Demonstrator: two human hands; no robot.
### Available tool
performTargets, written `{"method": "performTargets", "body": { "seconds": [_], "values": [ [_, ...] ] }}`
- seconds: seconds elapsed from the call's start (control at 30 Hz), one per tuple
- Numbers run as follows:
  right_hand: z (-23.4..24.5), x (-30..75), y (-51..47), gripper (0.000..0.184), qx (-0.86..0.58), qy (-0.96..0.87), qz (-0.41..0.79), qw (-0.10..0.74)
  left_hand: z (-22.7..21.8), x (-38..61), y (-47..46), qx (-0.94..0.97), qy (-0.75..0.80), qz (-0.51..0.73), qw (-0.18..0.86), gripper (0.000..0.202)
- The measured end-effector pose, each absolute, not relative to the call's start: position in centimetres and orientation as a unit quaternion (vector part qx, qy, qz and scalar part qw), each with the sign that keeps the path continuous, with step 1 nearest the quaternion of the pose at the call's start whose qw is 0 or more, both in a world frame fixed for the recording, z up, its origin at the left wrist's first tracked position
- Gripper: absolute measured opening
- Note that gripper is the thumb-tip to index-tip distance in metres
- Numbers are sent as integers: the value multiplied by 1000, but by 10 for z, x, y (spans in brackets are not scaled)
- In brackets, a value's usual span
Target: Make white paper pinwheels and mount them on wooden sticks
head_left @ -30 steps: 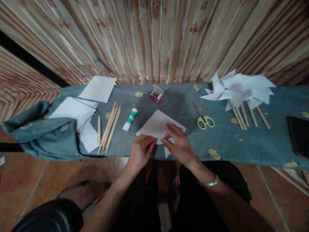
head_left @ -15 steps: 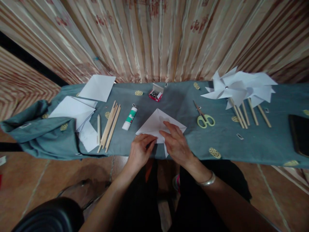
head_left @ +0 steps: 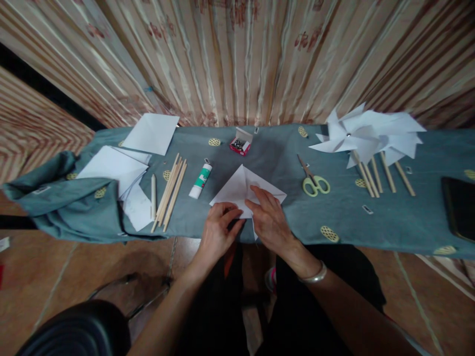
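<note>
A white sheet of paper, folded into a triangle, lies on the teal cloth near the table's front edge. My left hand rests on its near corner with fingers curled, pinching the paper's edge. My right hand presses down on the fold with fingers stretched out flat, a silver bangle on its wrist. A paper flap hangs down between the two hands.
To the left lie a glue stick, a bundle of wooden sticks, a pencil and loose white sheets. A red pin box sits behind. Green-handled scissors and finished pinwheels are right, a dark object at the far right.
My right hand's fingers have slid along the fold and flattened on the paper. My left hand has shifted slightly toward the near corner.
</note>
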State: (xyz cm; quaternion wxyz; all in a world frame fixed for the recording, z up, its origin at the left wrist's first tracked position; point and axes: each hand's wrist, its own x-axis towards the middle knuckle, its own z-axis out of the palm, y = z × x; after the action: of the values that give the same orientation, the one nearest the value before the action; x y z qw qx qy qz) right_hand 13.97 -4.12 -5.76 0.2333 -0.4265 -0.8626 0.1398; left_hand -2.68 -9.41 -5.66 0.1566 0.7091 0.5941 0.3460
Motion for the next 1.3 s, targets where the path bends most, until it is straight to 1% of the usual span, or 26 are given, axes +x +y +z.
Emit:
{"method": "performTargets", "body": {
  "seconds": [0.2,0.3,0.4,0.53,0.63,0.8,0.9,0.97,1.07,1.17,1.23,1.3],
  "values": [
    [-59,141,-37,43,-427,-844,186,267,-58,-27,-93,712,595,348,139,18],
    [-57,150,-26,43,-425,-825,219,302,-57,-27,-92,719,593,340,127,17],
    [-57,162,-9,40,-470,-795,192,332,-54,-28,-92,734,583,329,117,17],
    [-58,169,6,37,-505,-790,150,314,-49,-33,-89,761,560,308,111,16],
    [-55,172,6,33,-511,-785,155,315,-46,-41,-83,792,534,272,113,17],
    [-43,187,-1,28,-564,-737,240,283,-38,-60,-64,836,509,196,68,21],
    [-42,196,-3,28,-565,-721,298,267,-33,-68,-53,850,500,162,46,23],
    [-43,200,-3,29,-559,-716,328,258,-30,-67,-51,850,499,161,40,26],
    [-45,202,-3,31,-554,-714,353,245,-26,-55,-63,835,511,199,30,30],
    [-45,203,-4,31,-552,-712,365,235,-26,-32,-85,819,520,240,41,24],
    [-43,204,-5,31,-551,-713,369,229,-28,-16,-96,818,523,232,58,30],
    [-42,206,-6,30,-550,-716,370,220,-32,-5,-102,814,531,225,62,30]
  ]
}}
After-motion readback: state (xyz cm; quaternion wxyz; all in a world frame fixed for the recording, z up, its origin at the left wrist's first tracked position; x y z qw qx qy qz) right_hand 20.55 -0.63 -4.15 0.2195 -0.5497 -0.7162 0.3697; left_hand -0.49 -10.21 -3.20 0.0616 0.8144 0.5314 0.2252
